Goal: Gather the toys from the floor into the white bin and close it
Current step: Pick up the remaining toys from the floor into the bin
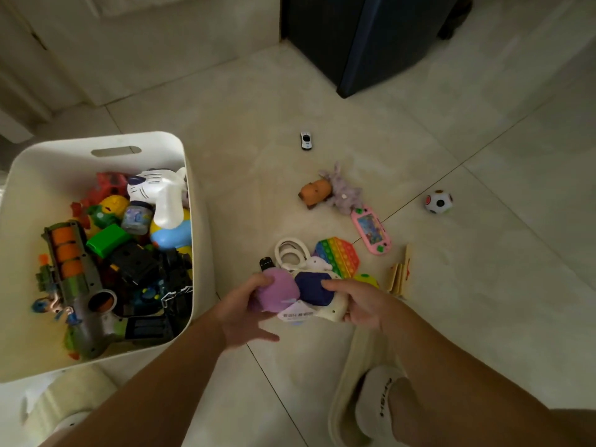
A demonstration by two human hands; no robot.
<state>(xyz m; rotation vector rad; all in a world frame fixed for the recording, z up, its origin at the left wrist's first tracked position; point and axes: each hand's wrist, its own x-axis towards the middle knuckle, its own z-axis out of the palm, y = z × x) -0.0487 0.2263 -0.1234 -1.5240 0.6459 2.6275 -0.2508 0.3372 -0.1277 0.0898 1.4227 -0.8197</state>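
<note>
- Beige tiled floor (451,301), dim room, dark cabinet (371,37) behind.
- White bin (106,146), lid off, full of toys.
- Left hand (245,312) grips purple plush (279,290); right hand (362,304) grips navy toy (314,288).

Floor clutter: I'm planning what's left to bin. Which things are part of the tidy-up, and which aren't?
Job: white bin, toy car, ball, pink game, rainbow popper, plush toys, held pads.
Not: dark cabinet, slipper.

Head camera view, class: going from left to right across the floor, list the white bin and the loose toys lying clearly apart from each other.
white bin → small toy car → orange animal toy → pink handheld game → black-and-white ball
</note>
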